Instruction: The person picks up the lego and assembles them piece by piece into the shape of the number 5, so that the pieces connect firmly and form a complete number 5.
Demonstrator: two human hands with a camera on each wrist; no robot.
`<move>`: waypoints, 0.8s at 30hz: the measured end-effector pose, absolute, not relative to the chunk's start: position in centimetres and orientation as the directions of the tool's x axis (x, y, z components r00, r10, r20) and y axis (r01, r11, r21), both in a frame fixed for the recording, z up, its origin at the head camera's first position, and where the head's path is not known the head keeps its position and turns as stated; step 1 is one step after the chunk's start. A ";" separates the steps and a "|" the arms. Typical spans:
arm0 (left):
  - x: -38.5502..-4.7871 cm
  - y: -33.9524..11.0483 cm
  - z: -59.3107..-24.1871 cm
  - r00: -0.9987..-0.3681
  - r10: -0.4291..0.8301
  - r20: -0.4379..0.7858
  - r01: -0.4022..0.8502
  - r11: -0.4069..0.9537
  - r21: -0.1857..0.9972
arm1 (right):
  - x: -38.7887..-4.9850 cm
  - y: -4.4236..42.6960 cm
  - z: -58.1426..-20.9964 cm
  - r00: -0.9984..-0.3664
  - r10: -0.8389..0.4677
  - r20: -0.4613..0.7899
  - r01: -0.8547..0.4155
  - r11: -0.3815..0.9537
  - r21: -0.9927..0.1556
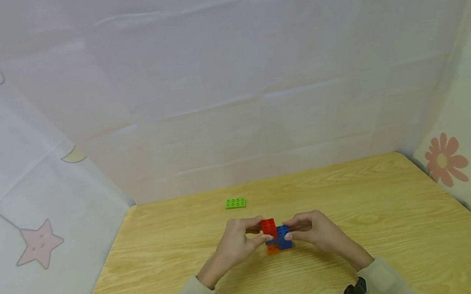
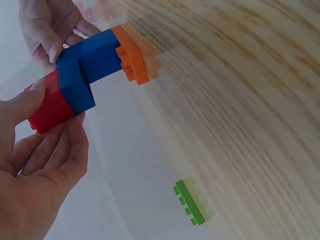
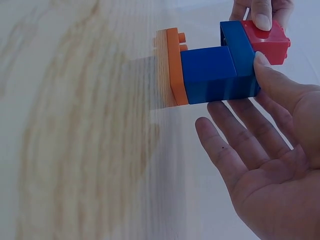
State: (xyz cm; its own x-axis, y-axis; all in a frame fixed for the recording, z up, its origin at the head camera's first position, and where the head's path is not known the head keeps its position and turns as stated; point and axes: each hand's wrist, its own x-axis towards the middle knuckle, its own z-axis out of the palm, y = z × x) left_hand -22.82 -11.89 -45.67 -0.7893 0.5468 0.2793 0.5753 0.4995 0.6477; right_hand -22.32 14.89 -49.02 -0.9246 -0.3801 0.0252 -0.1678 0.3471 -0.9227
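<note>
An orange flat brick [image 1: 272, 249] lies on the table with a blue brick [image 3: 207, 70] standing on it. Across the top of that sits a thinner blue brick [image 2: 75, 85], jutting out to the left. On the jutting end is a red brick [image 2: 52, 107], its studs facing up. My left hand [image 1: 236, 241] pinches the red brick between thumb and fingers. From the other side my right hand [image 1: 319, 230] holds the thinner blue brick near its top, thumb in front and fingers behind. The right index-side fingertips are partly hidden by the bricks.
A green flat brick [image 1: 236, 203] with several studs lies apart on the wooden table [image 1: 165, 257], behind and left of the stack. Fabric walls with printed figures rise around the table's back and sides. Dark wrist devices [image 1: 356, 291] sit at the sleeve ends.
</note>
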 end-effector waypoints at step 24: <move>-23.0 -12.1 -46.2 -0.778 0.555 0.295 0.594 0.498 0.632 | -22.2 14.8 -49.0 -0.924 -0.381 0.025 -0.169 0.349 -0.922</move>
